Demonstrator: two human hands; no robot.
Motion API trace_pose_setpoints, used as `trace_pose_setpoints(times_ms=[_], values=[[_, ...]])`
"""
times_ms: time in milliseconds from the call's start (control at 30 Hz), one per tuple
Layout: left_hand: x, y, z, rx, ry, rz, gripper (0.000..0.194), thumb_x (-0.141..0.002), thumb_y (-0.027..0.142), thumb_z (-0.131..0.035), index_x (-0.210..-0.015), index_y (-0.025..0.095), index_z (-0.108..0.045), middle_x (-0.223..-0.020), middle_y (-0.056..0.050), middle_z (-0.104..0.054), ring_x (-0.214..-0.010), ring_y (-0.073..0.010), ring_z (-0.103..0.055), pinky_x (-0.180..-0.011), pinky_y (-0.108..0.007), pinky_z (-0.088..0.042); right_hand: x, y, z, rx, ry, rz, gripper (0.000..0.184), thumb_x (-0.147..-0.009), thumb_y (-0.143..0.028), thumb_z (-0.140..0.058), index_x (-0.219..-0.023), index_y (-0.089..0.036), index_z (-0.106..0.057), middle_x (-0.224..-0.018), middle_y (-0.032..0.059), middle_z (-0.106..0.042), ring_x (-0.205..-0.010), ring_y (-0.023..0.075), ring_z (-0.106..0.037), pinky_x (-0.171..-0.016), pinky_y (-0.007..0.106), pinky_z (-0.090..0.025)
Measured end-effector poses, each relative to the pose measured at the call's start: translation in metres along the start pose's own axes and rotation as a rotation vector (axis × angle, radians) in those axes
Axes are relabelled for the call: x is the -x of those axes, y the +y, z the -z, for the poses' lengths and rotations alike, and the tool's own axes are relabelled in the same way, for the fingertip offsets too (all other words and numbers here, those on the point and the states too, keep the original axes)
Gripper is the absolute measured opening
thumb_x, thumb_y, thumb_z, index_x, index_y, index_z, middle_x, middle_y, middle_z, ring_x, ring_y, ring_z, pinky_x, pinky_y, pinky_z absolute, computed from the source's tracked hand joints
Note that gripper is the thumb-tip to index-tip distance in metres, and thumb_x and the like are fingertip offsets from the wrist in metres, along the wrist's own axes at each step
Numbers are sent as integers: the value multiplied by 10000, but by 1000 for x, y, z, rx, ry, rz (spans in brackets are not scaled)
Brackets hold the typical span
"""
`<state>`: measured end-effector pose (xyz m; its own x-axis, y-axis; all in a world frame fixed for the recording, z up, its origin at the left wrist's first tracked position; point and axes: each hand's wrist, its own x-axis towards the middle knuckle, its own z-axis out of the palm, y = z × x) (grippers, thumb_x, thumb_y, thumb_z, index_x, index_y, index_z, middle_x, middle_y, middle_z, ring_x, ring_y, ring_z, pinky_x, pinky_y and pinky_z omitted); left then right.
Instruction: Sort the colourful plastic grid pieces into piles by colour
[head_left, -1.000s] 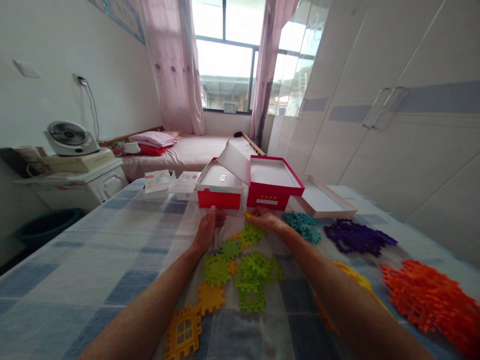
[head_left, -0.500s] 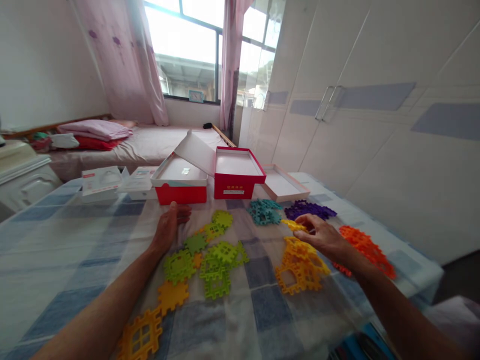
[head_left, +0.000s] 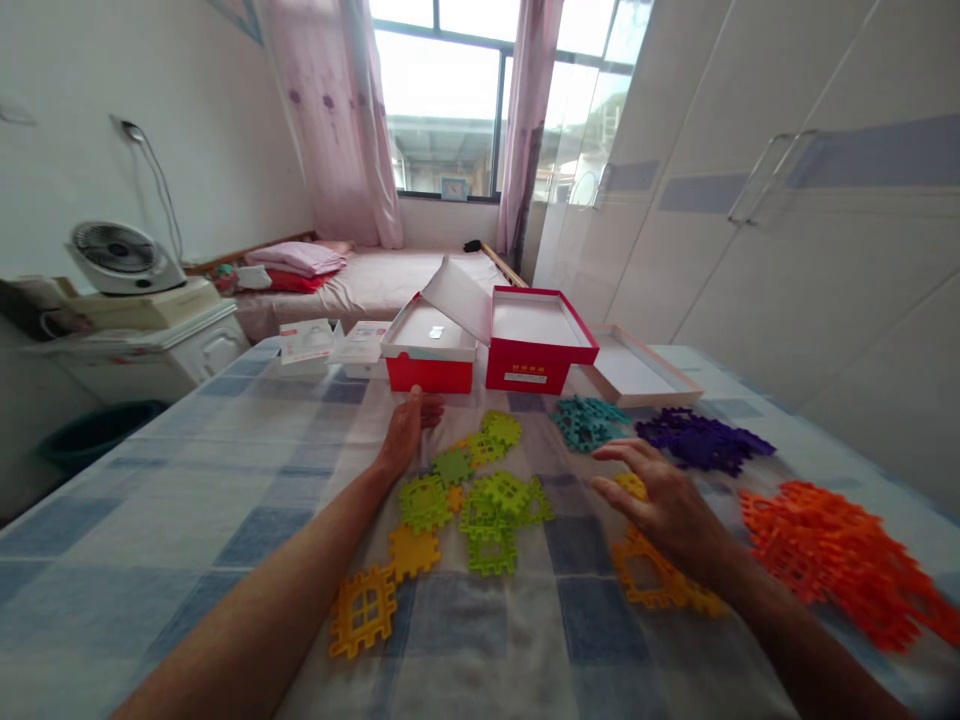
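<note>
My left hand (head_left: 409,425) rests on the tablecloth in front of the red box, fingers stretched out and holding nothing. To its right, a chain of green and yellow interlocking plastic tiles (head_left: 415,550) runs toward me. A small pile of green tiles (head_left: 495,512) lies beside the chain. Over the yellow tile pile (head_left: 645,575) hovers my right hand (head_left: 654,490), with thumb and fingers apart and nothing between them. It hides part of that pile. Beyond it are teal tiles (head_left: 589,423) and purple tiles (head_left: 701,438). Orange tiles (head_left: 840,555) are heaped on the right.
Along the table's far side stand a red box with a white lid (head_left: 431,372), a crimson box (head_left: 527,372), a shallow tray (head_left: 645,372) and white cartons (head_left: 307,345). A fan (head_left: 120,255) stands on a cabinet at left. White wardrobes line the right.
My right hand has let go of the yellow tile it held and its fingers have opened above the yellow pile. The camera has turned left. My left hand keeps its place.
</note>
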<state>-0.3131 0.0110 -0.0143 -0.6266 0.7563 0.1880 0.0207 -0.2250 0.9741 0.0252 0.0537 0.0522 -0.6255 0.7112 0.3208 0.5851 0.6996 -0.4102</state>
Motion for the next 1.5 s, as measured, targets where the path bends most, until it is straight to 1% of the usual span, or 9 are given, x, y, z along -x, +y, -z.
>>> trace_pose_setpoints(times_ms=[200,367,633,800,900,1067,1133,1267,1500], values=[[0,-2,0,-7,-6,-2,717,-703,780,-410,-761,114,-670,-837,-133,-692,-744,-214,-637,-684,-337,-514,-60,-68,-61,-48,-196,354,415,-818,-151,-502,-1228,-213,-532,-1286,64,-551,-1253,213,-411,-1045,389,-313],[0,-2,0,-5,-7,-9,705,-717,766,-411,-761,111,-668,-836,-136,-686,-750,-214,-633,-680,-332,-512,-85,-81,-89,132,-290,343,359,-810,-120,-488,-1148,-196,-585,-1160,93,-605,-1189,243,-438,-993,422,-297],[2,0,-2,-20,-7,-7,756,-716,798,-348,-768,114,-665,-863,-151,-688,-785,-229,-633,-694,-346,-517,-92,-87,-90,257,-333,372,357,-762,-176,-524,-1112,-195,-590,-1212,95,-556,-1193,271,-396,-957,422,-299],[3,2,-2,-25,-13,-10,754,-727,791,-343,-767,112,-667,-851,-151,-686,-779,-227,-630,-697,-348,-514,-100,-93,-94,308,-383,283,329,-715,-236,-586,-1031,-145,-595,-1074,139,-586,-1031,274,-497,-838,379,-372],[1,0,-2,-27,-16,-13,743,-740,780,-339,-770,116,-671,-830,-143,-685,-774,-225,-626,-695,-347,-511,-99,-94,-88,331,-308,290,456,-700,-267,-601,-1132,-135,-540,-1111,146,-554,-1034,284,-485,-853,391,-362],[0,-2,-2,-18,-12,-1,736,-722,782,-370,-756,111,-672,-821,-147,-687,-755,-223,-628,-676,-341,-505,-86,-94,-64,360,-26,181,365,-770,-346,-558,-1076,-146,-559,-1066,144,-546,-1030,288,-467,-866,397,-348],[0,-1,-2,-15,-7,3,744,-704,795,-377,-742,113,-671,-814,-149,-689,-751,-225,-631,-671,-339,-505,-75,-97,-56,259,-66,177,338,-805,-388,-532,-1040,-148,-566,-1033,127,-557,-995,261,-493,-850,367,-363],[-1,0,-3,-12,10,5,748,-678,812,-388,-734,121,-669,-816,-144,-692,-750,-225,-631,-675,-340,-506,-51,-111,-58,58,-369,339,302,-826,-421,-526,-977,-162,-560,-922,75,-604,-865,201,-552,-799,316,-386],[1,1,-4,-12,17,0,740,-683,812,-378,-719,129,-661,-833,-145,-693,-752,-222,-627,-673,-334,-507,-35,-121,-88,169,-254,429,314,-776,-311,-572,-1048,-155,-547,-1013,101,-613,-1031,250,-501,-972,419,-280]])
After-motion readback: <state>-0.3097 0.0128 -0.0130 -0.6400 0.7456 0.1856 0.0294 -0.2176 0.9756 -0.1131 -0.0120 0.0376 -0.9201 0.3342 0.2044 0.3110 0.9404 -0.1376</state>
